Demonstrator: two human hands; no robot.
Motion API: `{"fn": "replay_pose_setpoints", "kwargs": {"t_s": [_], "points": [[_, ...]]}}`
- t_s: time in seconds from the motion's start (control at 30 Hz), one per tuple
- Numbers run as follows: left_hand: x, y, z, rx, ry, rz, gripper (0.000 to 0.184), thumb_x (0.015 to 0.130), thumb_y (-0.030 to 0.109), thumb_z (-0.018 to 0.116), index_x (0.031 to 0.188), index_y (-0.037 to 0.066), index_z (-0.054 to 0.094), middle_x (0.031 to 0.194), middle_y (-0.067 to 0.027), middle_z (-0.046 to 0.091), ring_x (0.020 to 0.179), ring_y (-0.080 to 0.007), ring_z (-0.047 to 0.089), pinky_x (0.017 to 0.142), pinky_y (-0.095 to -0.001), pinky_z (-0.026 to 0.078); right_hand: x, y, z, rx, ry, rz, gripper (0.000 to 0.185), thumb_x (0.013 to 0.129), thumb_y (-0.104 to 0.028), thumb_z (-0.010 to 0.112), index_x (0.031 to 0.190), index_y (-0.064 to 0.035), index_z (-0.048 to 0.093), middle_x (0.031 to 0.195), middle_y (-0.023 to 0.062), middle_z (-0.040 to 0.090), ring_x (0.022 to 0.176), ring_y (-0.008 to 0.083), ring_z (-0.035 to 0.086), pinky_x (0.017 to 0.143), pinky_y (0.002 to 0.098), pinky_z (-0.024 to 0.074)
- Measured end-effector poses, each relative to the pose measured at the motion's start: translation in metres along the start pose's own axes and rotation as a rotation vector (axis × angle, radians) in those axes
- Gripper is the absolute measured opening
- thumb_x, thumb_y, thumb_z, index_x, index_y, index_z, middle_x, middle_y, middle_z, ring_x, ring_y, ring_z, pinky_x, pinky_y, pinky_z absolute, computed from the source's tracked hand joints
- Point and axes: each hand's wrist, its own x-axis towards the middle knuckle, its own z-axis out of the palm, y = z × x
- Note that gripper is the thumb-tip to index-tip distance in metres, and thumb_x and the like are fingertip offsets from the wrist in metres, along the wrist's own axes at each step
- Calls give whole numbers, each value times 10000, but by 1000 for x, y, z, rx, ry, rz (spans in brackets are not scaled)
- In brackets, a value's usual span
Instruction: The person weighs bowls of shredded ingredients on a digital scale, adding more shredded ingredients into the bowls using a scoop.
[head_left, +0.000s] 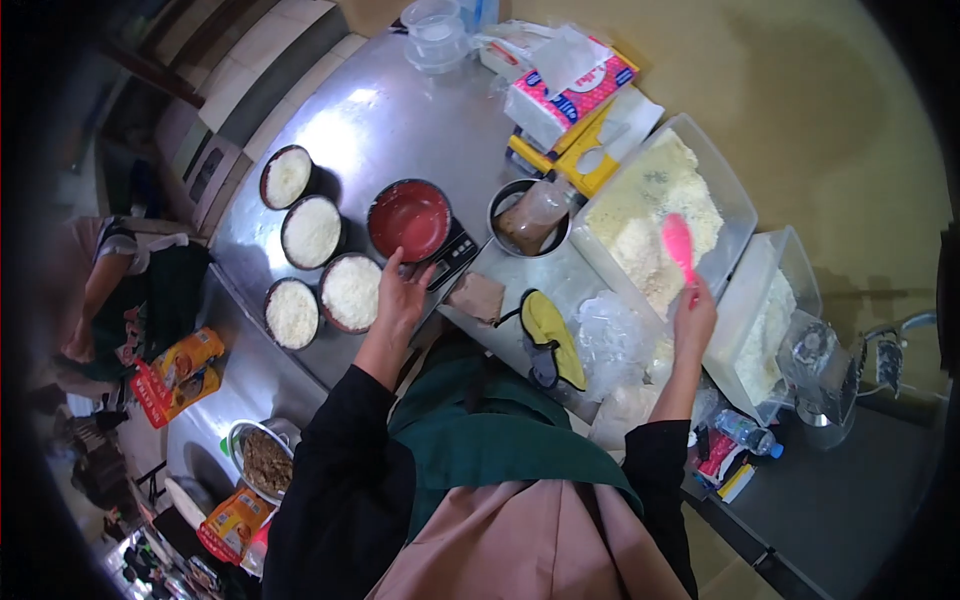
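My right hand [695, 318] is closed around the handle of a pink plastic scoop [677, 240]. The scoop is over a clear plastic bin [742, 185] of pale, crumbly powder [640, 245]. My left hand [402, 295] is open, its fingertips at the near rim of a bowl [408, 220] with a red inside; I cannot tell whether they touch it. That bowl sits on a black digital scale [455, 255]. To its left stand several dark bowls filled with white grated-looking or powdery stuff, one of them a near bowl [351, 292].
A metal pot [515, 190] holds a bag of something brown. A second bin [745, 325] of white powder, a tissue pack [570, 90], a yellow-and-black pouch [550, 340] and a water bottle [748, 433] lie around. Another person [150, 290] is at the left, near a bowl of brown food [265, 460].
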Motion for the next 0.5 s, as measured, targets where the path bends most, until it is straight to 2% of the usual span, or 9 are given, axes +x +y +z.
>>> {"fn": "replay_pose_setpoints", "kwargs": {"t_s": [0.07,0.13,0.17,0.2,0.27,0.3,0.33,0.4,0.5], "points": [[-13,-2,2,-18,32,-7,501,875,228,600,1258,17,357,1240,-170,411,1155,-292,449,987,-464,415,3,-13,-5,105,66,5,263,887,-183,511,1106,-89,621,847,179,646,780,312,624,692,374,470],[-28,-9,-1,28,43,-23,448,894,233,564,1223,2,366,1220,-174,409,1128,-294,452,979,-465,422,1,-17,-8,54,-101,98,262,891,-179,512,1111,-84,618,807,165,636,746,301,612,678,381,464],[-37,-12,-3,138,49,-21,366,910,214,523,1197,28,394,1176,-131,445,1051,-229,483,879,-390,474,0,-7,1,74,-41,59,254,896,-175,519,1113,-90,621,766,133,625,687,250,593,645,366,458],[-49,-15,-4,138,59,-17,366,910,214,523,1197,28,394,1176,-131,445,1051,-229,483,879,-390,474,-1,-8,5,75,-51,58,254,896,-175,519,1113,-90,621,766,133,625,687,250,593,645,366,458],[-70,-22,-10,594,3,101,319,909,186,510,1192,62,432,1104,-72,497,953,-152,508,747,-290,474,-6,-9,11,170,5,92,252,897,-168,531,1121,-99,624,739,101,615,640,201,571,612,336,451],[-76,-23,-14,687,-48,121,297,898,153,525,1179,85,461,1026,-17,531,873,-95,511,663,-232,435,-8,-6,16,169,-4,93,252,897,-168,531,1121,-99,624,739,101,615,640,201,571,612,336,451],[-78,-26,-23,686,-41,120,297,898,153,525,1179,85,461,1026,-17,531,873,-95,511,663,-232,435,-8,1,23,168,33,75,257,897,-168,535,1129,-98,622,731,88,609,625,182,558,602,323,447],[-77,-34,-41,936,-115,152,309,893,159,512,1191,102,452,1040,-6,524,894,-99,514,708,-248,440,-7,10,31,165,61,51,261,898,-168,539,1136,-98,619,724,75,604,610,163,544,591,310,442],[-75,-39,-57,1030,-130,183,289,905,153,494,1186,92,464,1017,-3,531,870,-90,520,667,-230,438,-6,17,35,196,41,53,277,901,-180,540,1146,-73,611,708,59,590,602,153,524,583,305,436]]}}
